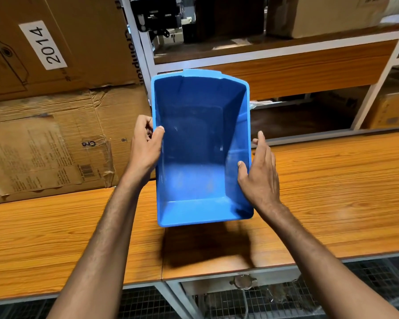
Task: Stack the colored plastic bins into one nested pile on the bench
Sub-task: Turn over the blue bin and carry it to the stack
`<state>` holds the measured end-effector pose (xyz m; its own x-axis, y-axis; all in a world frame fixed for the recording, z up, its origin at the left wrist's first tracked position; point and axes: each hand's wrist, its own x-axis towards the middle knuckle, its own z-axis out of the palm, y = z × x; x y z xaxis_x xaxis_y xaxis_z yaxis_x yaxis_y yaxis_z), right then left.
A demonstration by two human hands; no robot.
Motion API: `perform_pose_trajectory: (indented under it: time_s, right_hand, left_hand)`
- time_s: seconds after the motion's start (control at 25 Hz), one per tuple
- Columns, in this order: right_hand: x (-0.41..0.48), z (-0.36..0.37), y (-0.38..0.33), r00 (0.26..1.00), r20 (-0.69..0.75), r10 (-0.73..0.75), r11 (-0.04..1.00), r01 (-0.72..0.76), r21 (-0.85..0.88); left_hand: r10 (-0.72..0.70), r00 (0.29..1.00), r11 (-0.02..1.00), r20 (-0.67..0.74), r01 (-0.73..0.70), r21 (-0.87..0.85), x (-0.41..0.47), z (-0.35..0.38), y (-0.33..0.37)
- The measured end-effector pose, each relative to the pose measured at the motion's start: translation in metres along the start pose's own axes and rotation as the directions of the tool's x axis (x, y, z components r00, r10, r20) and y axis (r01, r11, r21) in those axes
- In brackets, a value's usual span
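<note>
blue bin held over the bench in both hands

the blue rectangular plastic bin (200, 146) is in the air above the orange wood-grain bench (332, 192), tilted so its open top faces the camera. its dark shadow (205, 247) falls on the near part of the bench top.

the left hand (145, 146) grasps the bin's left rim, thumb inside the wall and fingers curled round the outside. the right hand (260, 171) holds the right wall, thumb hooked over the rim to the inside and fingers lying fairly straight along the outside.

on the far left of the bench stands a creased brown cardboard box (44, 146), with a second cardboard box labelled "2014" (55, 42) above it. a white metal shelf unit with wood boards (286, 56) stands behind the bench, far and to the right.
</note>
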<state>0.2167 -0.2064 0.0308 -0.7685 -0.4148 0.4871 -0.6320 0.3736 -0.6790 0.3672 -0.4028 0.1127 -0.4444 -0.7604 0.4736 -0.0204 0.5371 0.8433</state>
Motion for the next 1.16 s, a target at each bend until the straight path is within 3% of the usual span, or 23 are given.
perform_pose_trajectory:
  time_s: [0.2, 0.28, 0.4, 0.48, 0.56, 0.64, 0.76, 0.92, 1.04, 1.16]
  right_hand:
    - [0.006, -0.003, -0.009, 1.000, 0.014, -0.019, 0.988, 0.017, 0.154]
    - [0.010, -0.002, -0.008, 0.999, 0.042, 0.031, 0.973, -0.040, 0.229]
    - [0.023, -0.003, -0.008, 0.965, 0.155, 0.212, 0.870, -0.259, 0.420]
    - [0.034, -0.012, -0.011, 0.871, 0.272, 0.409, 0.706, -0.491, 0.510]
    - [0.041, -0.025, -0.016, 0.738, 0.421, 0.528, 0.517, -0.672, 0.530]
    - [0.043, -0.041, -0.018, 0.644, 0.565, 0.516, 0.404, -0.764, 0.503]
    - [0.039, -0.062, -0.019, 0.575, 0.679, 0.456, 0.304, -0.818, 0.489]
    - [0.026, -0.082, -0.014, 0.513, 0.714, 0.477, 0.275, -0.858, 0.434]
    - [0.008, -0.093, -0.003, 0.473, 0.718, 0.511, 0.251, -0.881, 0.402]
    - [-0.013, -0.107, 0.013, 0.487, 0.692, 0.533, 0.298, -0.873, 0.385]
  left_hand:
    - [-0.100, 0.994, 0.992, -0.033, 0.097, -0.082, -0.013, -0.004, -0.017]
    - [-0.198, 0.980, 0.977, -0.032, 0.195, -0.091, -0.015, -0.008, -0.019]
    - [-0.394, 0.897, 0.916, 0.202, 0.401, 0.007, -0.018, -0.018, -0.028]
    - [-0.481, 0.808, 0.875, 0.341, 0.467, 0.128, -0.023, -0.020, -0.032]
    - [-0.522, 0.759, 0.850, 0.389, 0.501, 0.163, -0.029, -0.019, -0.038]
    - [-0.563, 0.721, 0.819, 0.404, 0.554, 0.152, -0.037, -0.018, -0.043]
    - [-0.630, 0.686, 0.750, 0.365, 0.659, 0.056, -0.043, -0.014, -0.046]
    - [-0.666, 0.672, 0.712, 0.323, 0.702, 0.007, -0.048, -0.005, -0.041]
    - [-0.684, 0.602, 0.652, 0.411, 0.758, -0.026, -0.058, 0.004, -0.042]
    - [-0.629, 0.543, 0.632, 0.556, 0.774, -0.041, -0.072, 0.018, -0.045]
